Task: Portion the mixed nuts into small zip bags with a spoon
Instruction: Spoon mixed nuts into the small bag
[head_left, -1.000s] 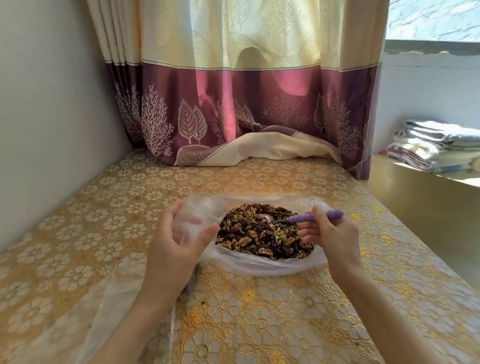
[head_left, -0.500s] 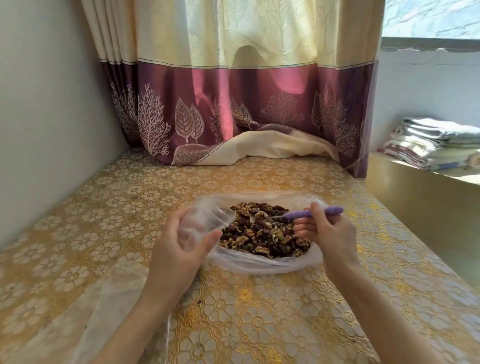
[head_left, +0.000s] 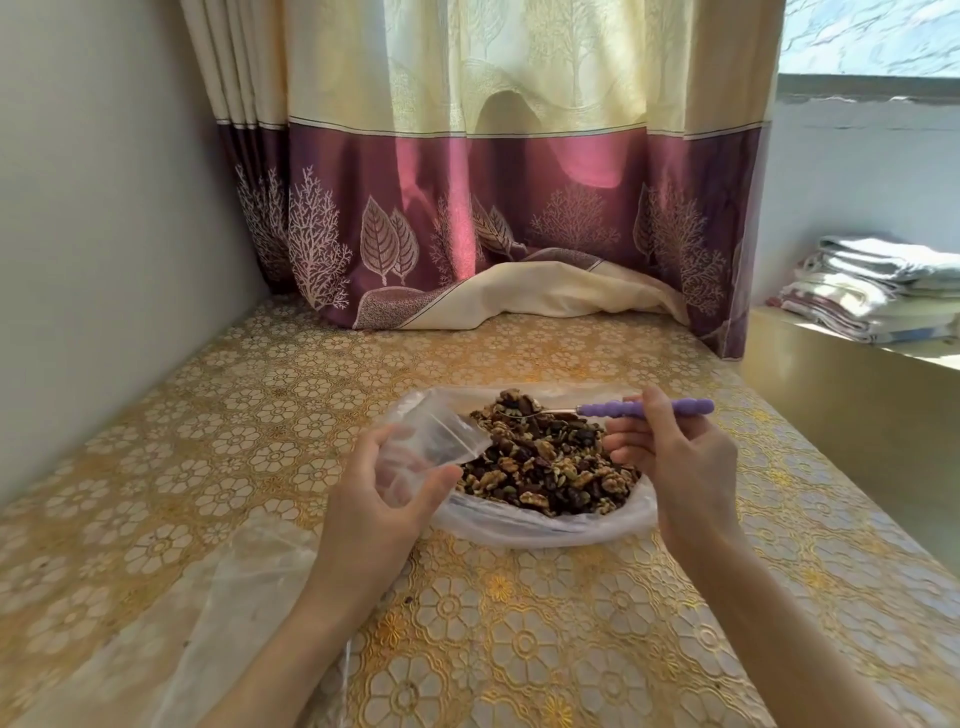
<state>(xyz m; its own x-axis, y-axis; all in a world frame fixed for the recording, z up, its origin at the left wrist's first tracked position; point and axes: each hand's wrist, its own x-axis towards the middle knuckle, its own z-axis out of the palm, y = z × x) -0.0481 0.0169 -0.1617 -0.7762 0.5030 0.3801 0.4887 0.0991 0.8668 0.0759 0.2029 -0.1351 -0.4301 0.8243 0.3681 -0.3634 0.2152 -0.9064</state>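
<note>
Where the head view looks down on the table (head_left: 218, 467), the left hand (head_left: 384, 499) grips a small zip bag (head_left: 431, 441), fingers and thumb curled round its sides; the clear bag is tilted with its mouth toward the nuts. The right hand (head_left: 675, 467) pinches the purple handle of a spoon (head_left: 613, 410), thumb on top, the other fingers curled beneath. The spoon lies nearly level, its bowl heaped with nuts and raised just above the pile, close to the mouth of the small bag.

Both forearms reach in from the lower edge, the left from lower left, the right from lower right, wrists above the tabletop.

Mixed nuts (head_left: 550, 473): a heap of walnuts and darker pieces lying in a large open plastic bag (head_left: 545, 530) at the table's middle, between the two hands. The left hand and the small bag cover the heap's left edge.

Clear plastic sheet (head_left: 223, 613): crumpled, lying on the table under and beside the left forearm.

Tablecloth: gold, floral pattern. Curtain (head_left: 493, 197): cream above, purple below with leaf and tree prints, its hem resting on the far end of the table. Folded cloths (head_left: 878, 291): stacked on a ledge at right, well apart from the work.
</note>
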